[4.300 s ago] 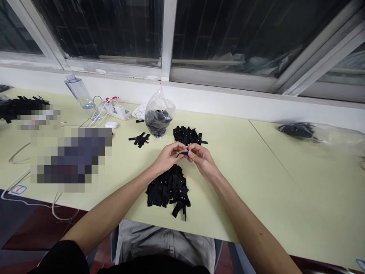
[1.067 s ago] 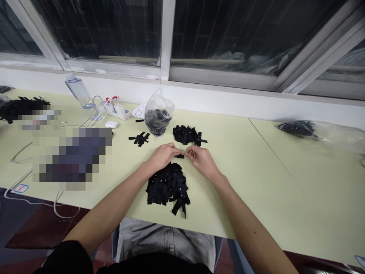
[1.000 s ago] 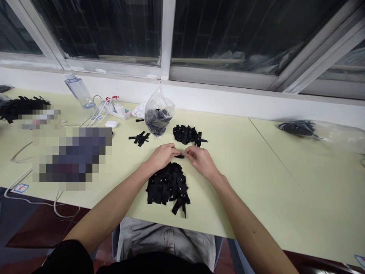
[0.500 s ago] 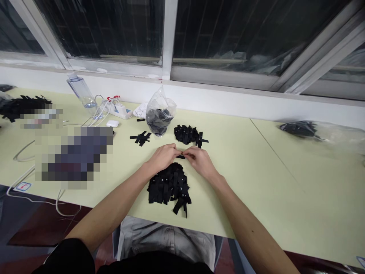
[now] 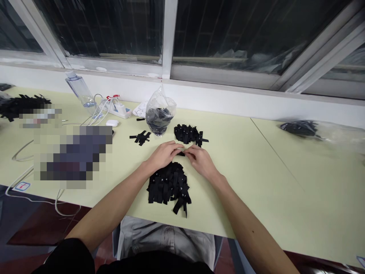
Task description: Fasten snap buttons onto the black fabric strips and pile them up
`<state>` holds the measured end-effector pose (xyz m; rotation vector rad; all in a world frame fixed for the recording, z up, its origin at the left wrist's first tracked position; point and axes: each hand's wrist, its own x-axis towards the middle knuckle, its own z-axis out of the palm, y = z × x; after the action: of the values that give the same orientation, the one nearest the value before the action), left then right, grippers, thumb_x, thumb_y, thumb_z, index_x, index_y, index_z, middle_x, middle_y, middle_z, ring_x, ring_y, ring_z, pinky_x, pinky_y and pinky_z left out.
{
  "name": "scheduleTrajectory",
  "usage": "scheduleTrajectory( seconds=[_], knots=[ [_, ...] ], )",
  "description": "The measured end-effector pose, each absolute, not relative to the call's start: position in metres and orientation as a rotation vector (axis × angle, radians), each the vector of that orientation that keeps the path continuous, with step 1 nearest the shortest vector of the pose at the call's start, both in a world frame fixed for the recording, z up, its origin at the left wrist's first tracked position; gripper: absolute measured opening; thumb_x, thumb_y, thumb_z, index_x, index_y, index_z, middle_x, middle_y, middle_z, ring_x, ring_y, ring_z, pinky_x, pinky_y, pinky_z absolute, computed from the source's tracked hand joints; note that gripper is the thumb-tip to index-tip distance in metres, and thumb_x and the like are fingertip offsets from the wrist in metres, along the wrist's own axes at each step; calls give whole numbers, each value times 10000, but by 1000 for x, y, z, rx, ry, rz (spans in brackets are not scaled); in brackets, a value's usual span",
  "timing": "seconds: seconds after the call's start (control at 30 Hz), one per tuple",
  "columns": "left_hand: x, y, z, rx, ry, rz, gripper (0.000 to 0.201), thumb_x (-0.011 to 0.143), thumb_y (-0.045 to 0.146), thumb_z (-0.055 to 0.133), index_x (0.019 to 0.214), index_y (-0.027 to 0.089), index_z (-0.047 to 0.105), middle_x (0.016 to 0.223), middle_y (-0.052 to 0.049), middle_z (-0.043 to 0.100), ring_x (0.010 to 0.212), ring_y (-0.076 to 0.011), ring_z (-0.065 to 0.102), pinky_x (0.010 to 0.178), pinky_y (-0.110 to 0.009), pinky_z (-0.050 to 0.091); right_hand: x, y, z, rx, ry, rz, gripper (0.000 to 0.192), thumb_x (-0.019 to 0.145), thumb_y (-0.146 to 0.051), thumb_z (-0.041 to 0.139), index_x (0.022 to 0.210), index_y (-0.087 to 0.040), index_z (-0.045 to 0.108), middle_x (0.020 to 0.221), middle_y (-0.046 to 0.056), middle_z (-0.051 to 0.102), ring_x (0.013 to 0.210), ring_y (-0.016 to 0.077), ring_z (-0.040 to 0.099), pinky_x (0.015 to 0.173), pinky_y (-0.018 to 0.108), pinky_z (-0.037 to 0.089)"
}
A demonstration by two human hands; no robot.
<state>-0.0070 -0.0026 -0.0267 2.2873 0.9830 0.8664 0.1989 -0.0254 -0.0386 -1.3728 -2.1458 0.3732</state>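
Observation:
Both hands meet above the table in the middle of the view, around a short black fabric strip (image 5: 180,153). My right hand (image 5: 200,160) pinches the strip's right end between thumb and fingertips. The thumb of my left hand (image 5: 164,155) is at the left end, with its forefinger raised a little over the strip; its other fingers are curled. Just below the hands lies a large pile of black fabric strips (image 5: 168,184), some with small pale marks. Beyond the hands is a smaller strip pile (image 5: 185,134). What sits on the strip is too small to make out.
A clear plastic bag (image 5: 160,114) with black pieces stands behind the hands, beside a few loose strips (image 5: 140,137). Leftward are a white earbud case (image 5: 112,123), a power strip (image 5: 121,110), cables and a bottle (image 5: 81,91). Another bag (image 5: 302,129) lies far right.
My left forefinger has lifted and stretched to the right, away from its thumb. My right hand stays nearly in place at the strip. The piles look the same.

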Motion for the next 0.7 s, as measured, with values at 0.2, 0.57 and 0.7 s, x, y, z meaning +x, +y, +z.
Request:
scheduleTrajectory(
  seconds=[0.2, 0.57, 0.7],
  knots=[
    [-5, 0, -24, 2118, 932, 1036, 258, 982, 276, 463, 1091, 201, 684, 1063, -80, 681, 969, -191, 636, 871, -303, 471, 200, -26, -36, -1395, -2161, 341, 246, 939, -166, 479, 989, -217, 714, 947, 62, 666, 799, 202, 630, 731, 341, 470],
    [-5, 3, -26, 2104, 954, 1079, 253, 947, 118, 416, 936, 179, 662, 949, -46, 682, 890, -159, 621, 806, -271, 457, 201, -27, -34, -1445, -2111, 406, 172, 900, -171, 537, 927, -210, 702, 947, 53, 671, 721, 172, 593, 644, 298, 434],
    [-7, 5, -30, 2125, 965, 1056, 290, 874, 21, 396, 829, 169, 641, 860, -26, 647, 778, -139, 579, 743, -259, 432, 201, -27, -34, -1444, -2097, 416, 158, 893, -178, 536, 883, -212, 690, 904, 44, 671, 692, 168, 582, 625, 298, 423]
  ],
)
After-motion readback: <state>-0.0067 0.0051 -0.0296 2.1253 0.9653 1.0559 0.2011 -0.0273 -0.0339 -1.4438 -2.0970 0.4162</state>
